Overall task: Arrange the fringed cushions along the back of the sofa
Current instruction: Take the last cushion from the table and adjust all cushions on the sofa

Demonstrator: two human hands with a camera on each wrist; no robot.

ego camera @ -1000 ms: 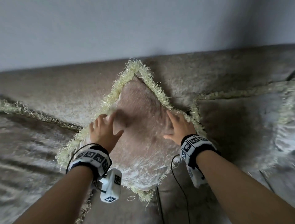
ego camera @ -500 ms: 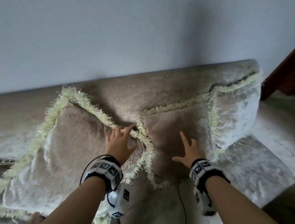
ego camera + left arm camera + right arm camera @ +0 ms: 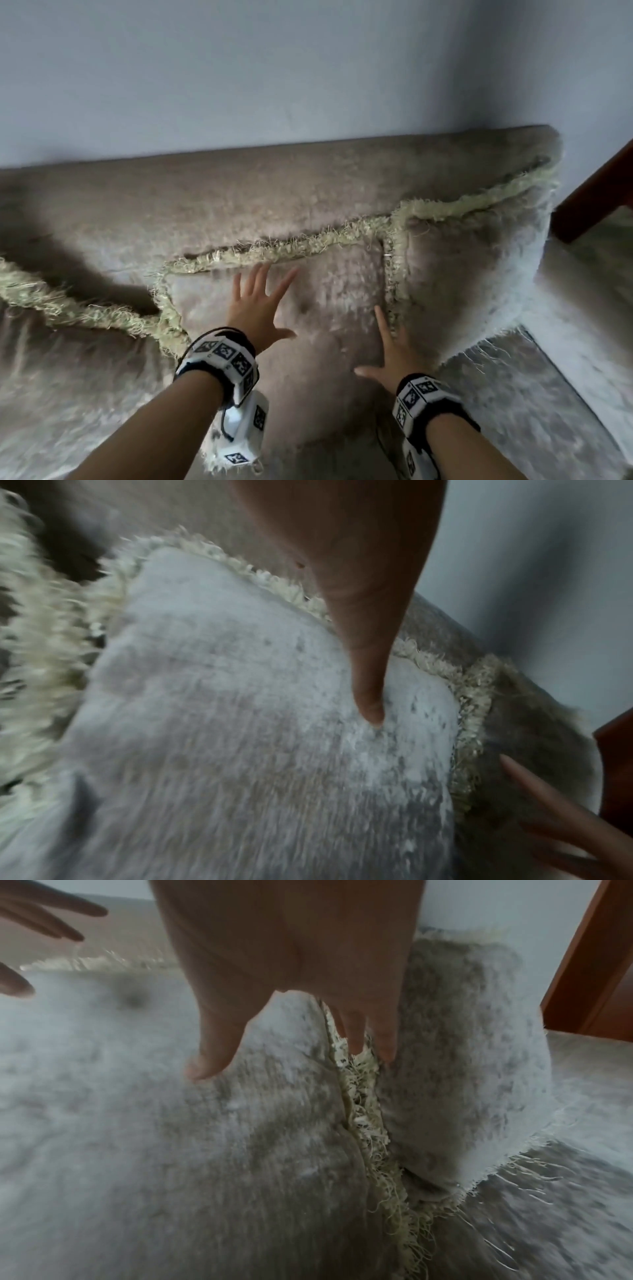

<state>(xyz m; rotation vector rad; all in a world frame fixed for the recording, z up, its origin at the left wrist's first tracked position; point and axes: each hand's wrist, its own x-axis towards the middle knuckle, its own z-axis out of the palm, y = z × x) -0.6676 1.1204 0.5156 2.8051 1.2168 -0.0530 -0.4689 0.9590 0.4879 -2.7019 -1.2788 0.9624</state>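
Three beige velvet cushions with pale fringe lean against the sofa back. My left hand lies flat with spread fingers on the face of the middle cushion, near its top fringe. In the left wrist view a fingertip presses into the middle cushion. My right hand is flat at that cushion's right edge. Its fingertips reach into the fringe seam against the right cushion. The left cushion lies tilted and lower. Neither hand grips anything.
A plain wall rises behind the sofa. Dark red wooden furniture stands just beyond the sofa's right end. The velvet seat runs along in front of the cushions to the right.
The view has swung right. My left hand left the fringe corner of the left cushion and now rests on the middle cushion. My right hand slid to that cushion's right edge.
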